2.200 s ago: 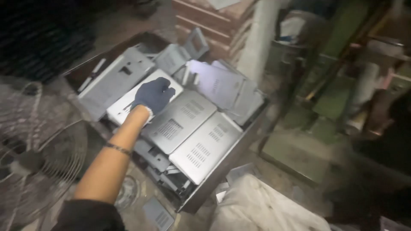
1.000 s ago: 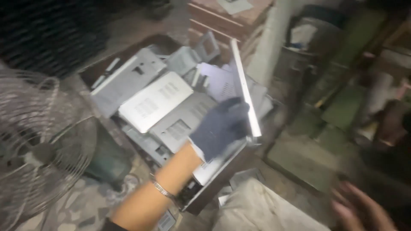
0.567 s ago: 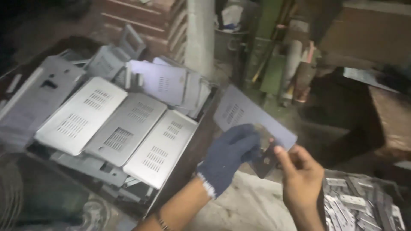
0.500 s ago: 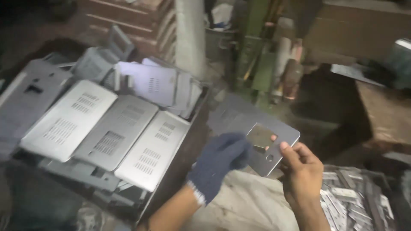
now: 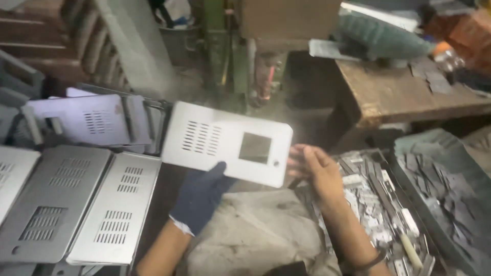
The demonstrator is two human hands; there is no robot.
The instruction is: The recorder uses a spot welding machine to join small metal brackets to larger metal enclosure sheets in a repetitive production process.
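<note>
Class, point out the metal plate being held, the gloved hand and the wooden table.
metal plate (image 5: 225,143), head view, flat face beside the square cutout.
gloved left hand (image 5: 200,197), head view, back of the glove.
wooden table (image 5: 404,94), head view, bare top.

Dim, slightly blurred view; light glares off the pale metal panel (image 5: 227,143), with corners in deep shadow.

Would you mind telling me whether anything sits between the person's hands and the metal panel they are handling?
Nothing visible does. The gloved left hand grips the lower edge of the vented metal panel, and the bare right hand touches its right end. The panel is held in the air, apart from the stacked panels at the left.
</note>
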